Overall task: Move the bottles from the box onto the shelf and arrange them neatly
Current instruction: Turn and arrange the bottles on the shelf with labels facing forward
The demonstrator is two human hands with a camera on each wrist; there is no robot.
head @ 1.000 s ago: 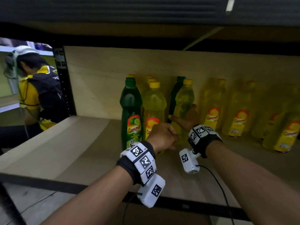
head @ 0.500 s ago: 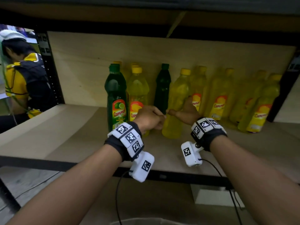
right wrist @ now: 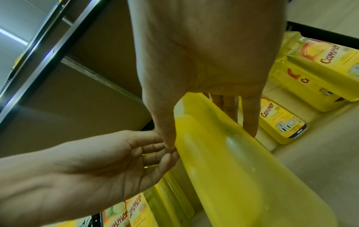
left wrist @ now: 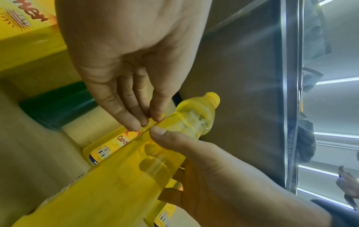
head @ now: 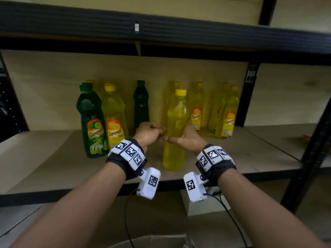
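A yellow bottle (head: 174,154) stands upright on the wooden shelf (head: 53,167), in front of the back rows. My right hand (head: 184,138) grips its middle, thumb on the near side and fingers round the far side (right wrist: 250,119). My left hand (head: 157,133) sits at the bottle's left edge, and the left wrist view shows its fingertips (left wrist: 136,122) touching that edge (left wrist: 120,184). This bottle shows no label toward me.
At front left stand a green bottle (head: 93,122) and a labelled yellow one (head: 114,122), with a dark green bottle (head: 141,104) behind. Several yellow bottles (head: 225,115) crowd the right. A black post (head: 311,149) rises at right, and an upper shelf beam (head: 161,29) runs overhead.
The held yellow bottle has come forward out of the rows toward the shelf's front edge. My view has pulled back and shifted right. Both hands stay at the bottle.
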